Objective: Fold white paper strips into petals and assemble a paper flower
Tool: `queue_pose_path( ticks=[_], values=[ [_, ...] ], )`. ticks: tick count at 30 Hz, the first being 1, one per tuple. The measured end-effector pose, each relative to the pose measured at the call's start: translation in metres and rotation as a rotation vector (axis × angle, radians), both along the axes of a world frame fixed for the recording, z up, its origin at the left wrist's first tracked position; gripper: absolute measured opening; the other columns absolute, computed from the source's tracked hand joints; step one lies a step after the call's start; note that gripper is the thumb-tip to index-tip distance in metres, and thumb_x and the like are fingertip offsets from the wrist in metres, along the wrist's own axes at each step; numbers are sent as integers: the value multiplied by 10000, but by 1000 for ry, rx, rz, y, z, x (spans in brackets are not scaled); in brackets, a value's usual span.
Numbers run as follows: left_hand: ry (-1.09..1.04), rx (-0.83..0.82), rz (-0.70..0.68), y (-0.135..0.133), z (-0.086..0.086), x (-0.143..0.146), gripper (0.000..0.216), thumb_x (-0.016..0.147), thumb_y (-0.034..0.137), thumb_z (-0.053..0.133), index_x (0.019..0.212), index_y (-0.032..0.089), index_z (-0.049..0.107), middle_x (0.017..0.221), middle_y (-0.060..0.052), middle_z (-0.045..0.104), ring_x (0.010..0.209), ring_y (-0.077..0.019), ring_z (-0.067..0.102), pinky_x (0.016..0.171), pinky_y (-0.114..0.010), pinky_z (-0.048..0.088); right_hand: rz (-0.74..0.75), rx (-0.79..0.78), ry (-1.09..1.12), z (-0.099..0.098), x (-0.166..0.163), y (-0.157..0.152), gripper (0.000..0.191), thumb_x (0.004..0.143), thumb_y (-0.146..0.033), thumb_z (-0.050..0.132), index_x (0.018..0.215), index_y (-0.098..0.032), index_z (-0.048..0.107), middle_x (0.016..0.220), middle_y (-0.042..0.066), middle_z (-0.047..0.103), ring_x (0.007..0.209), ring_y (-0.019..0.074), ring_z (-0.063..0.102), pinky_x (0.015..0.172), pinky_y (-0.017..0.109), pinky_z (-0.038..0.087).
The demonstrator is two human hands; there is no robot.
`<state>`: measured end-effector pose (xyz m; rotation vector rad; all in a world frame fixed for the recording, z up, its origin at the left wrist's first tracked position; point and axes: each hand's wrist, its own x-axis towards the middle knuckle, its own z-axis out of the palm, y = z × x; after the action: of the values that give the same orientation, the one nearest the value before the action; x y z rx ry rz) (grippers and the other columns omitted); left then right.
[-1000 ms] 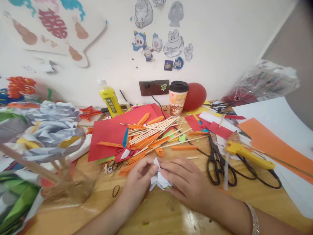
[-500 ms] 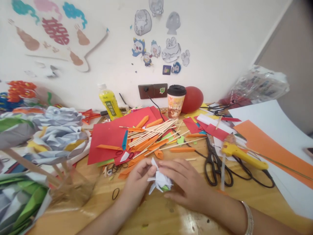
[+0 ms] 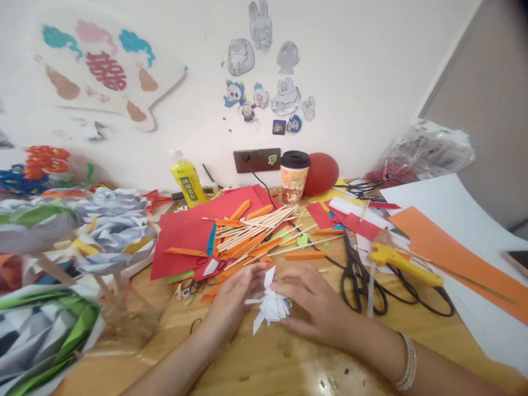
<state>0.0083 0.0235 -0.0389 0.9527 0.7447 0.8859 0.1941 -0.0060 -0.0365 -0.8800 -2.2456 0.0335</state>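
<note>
Between my two hands is a small white folded-paper flower (image 3: 273,306) with pointed strips sticking out, held just above the wooden table (image 3: 264,363). My left hand (image 3: 236,294) grips it from the left side, its fingertips partly hidden behind the paper. From the right, my right hand (image 3: 315,300) has its fingers bent around the flower's other side, thumb low near its base. Just beyond the hands lie orange folded paper strips (image 3: 305,256) and a pile of thin wooden sticks (image 3: 247,234).
Black-handled scissors (image 3: 363,286) and a yellow glue gun (image 3: 406,265) with its cord lie to the right. Large paper flowers (image 3: 113,242) stand at left. Behind are a lidded cup (image 3: 293,179), a yellow drink bottle (image 3: 187,179) and a red balloon (image 3: 322,173).
The flower has turned between my hands, showing more white strips and hiding the green bit seen before. The view has tilted slightly up and left.
</note>
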Motion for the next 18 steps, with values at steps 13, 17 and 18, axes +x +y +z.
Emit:
queue_pose_path(
  ticks=[13,17,18],
  values=[
    [103,32,63,-3,-10,1,211,637,335,696,707,162,598,711,1,623,631,-127,561,611,-243,421,18,204,-59,-2,-9,-3,242,805,-144,468,1040,-141,531,971,76,632,921,191,542,813,345,443],
    [114,42,64,-4,-11,2,231,639,335,696,713,153,574,686,6,596,632,-124,548,598,-232,411,2,146,-64,-3,-10,-5,243,788,-143,484,1025,-147,533,973,80,625,932,198,537,823,359,437],
    [113,49,60,-4,-11,2,226,648,333,689,720,153,570,680,8,591,623,-120,542,595,-230,410,-14,104,-73,-3,-10,-6,278,784,-165,495,1059,-141,520,1005,88,614,954,207,526,840,371,430]
  ],
)
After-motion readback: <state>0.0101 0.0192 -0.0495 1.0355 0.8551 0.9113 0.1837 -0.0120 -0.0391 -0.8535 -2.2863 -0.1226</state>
